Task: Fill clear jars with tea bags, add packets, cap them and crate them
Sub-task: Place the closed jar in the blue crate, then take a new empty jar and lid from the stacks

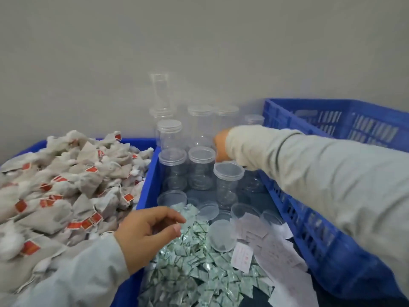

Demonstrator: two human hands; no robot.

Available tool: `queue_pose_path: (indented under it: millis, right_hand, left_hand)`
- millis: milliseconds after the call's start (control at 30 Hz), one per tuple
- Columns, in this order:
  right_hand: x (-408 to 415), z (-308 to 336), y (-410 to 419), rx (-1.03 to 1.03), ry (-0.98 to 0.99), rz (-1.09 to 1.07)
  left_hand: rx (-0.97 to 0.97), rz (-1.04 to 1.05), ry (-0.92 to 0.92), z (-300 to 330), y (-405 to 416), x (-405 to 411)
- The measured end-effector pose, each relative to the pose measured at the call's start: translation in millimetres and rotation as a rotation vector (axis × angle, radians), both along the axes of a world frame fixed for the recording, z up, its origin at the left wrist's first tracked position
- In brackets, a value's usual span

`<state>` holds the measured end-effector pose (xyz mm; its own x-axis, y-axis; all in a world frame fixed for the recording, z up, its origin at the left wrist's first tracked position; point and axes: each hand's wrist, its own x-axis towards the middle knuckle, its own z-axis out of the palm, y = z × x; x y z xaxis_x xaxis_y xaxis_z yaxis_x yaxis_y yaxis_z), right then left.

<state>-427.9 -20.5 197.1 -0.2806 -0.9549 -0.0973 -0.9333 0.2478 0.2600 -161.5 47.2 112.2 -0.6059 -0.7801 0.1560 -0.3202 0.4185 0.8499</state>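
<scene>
We have one view only, from a camera worn on the head, looking forward and down over both sleeves. It sits close above the blue bins (147, 187), with the tea bags (66, 187) at lower left and the crate (332, 129) at right. The wide lens reaches up to the grey wall (199, 41) behind.

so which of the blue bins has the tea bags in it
The blue bin on the far left, heaped with tea bags; the middle bin holds jars and packets.
</scene>
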Motion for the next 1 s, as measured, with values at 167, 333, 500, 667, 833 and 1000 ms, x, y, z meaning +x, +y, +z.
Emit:
queue_pose_path:
  millis: [167, 333, 500, 667, 833, 1000]
  right_hand:
    - [21, -55, -16, 0.049, -0.055, -0.155]
    - [10, -86, -11, -0.07, -0.151, -0.261]
    - [16, -82, -15, -0.114, -0.261, -0.338]
    - [4, -95, 4, -0.318, -0.528, -0.484]
    - [-3, -97, 17, -0.555, -0.751, -0.454]
    - [2, -78, 32, -0.839, -0.981, -0.294]
  left_hand:
    - [-0.097, -0.034, -0.041, 0, -2, 0]
    - [-0.127, -0.071, -0.048, -3, -5, 0]
    - [-0.153, -0.084, -0.068, -4, -6, -2]
    - [-0.155, -0.095, -0.079, -4, -5, -1]
    - [-0.164, -0.092, -0.081, -3, -5, -1]
    - [-0.203, -0.063, -0.035, -2, -5, -2]
